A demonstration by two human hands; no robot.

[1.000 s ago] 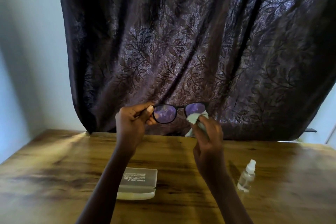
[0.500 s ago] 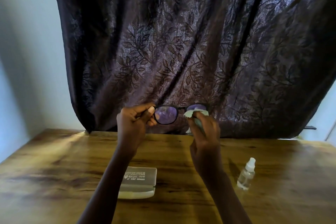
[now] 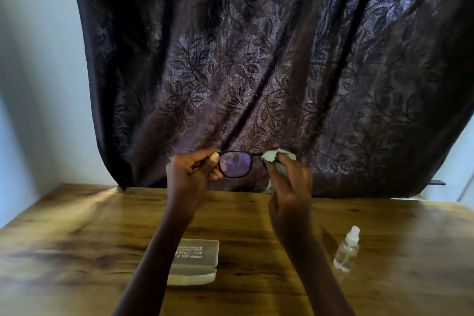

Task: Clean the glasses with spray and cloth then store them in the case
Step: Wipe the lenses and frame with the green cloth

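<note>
The glasses (image 3: 239, 163) are held up in the middle of the frame, above the far edge of the table (image 3: 77, 238) and in front of the dark leaf-patterned curtain (image 3: 256, 59). The frame is black; the lens towards the left of the picture is fully visible and shows a purple tint.

The left hand (image 3: 191, 177) grips the glasses at their left end, fingers curled round the frame corner and the thumb laid along the top of it. The temple arm on that side is hidden by the hand.

The right hand (image 3: 289, 185) pinches a pale green cloth (image 3: 273, 159) around the other lens, fingers curled. The cloth covers that lens almost wholly, with a crumpled edge standing above the fingers and a tail hanging below the hand.

The case (image 3: 195, 261) lies on the table at lower centre, closed, pale and translucent, with printed lettering on its lid; the left forearm crosses in front of its left end. The spray bottle (image 3: 346, 249) stands upright at lower right of the frame, clear with a white nozzle, well apart from the case and from both hands.

A pale wall (image 3: 38, 84) fills the left side of the frame.
</note>
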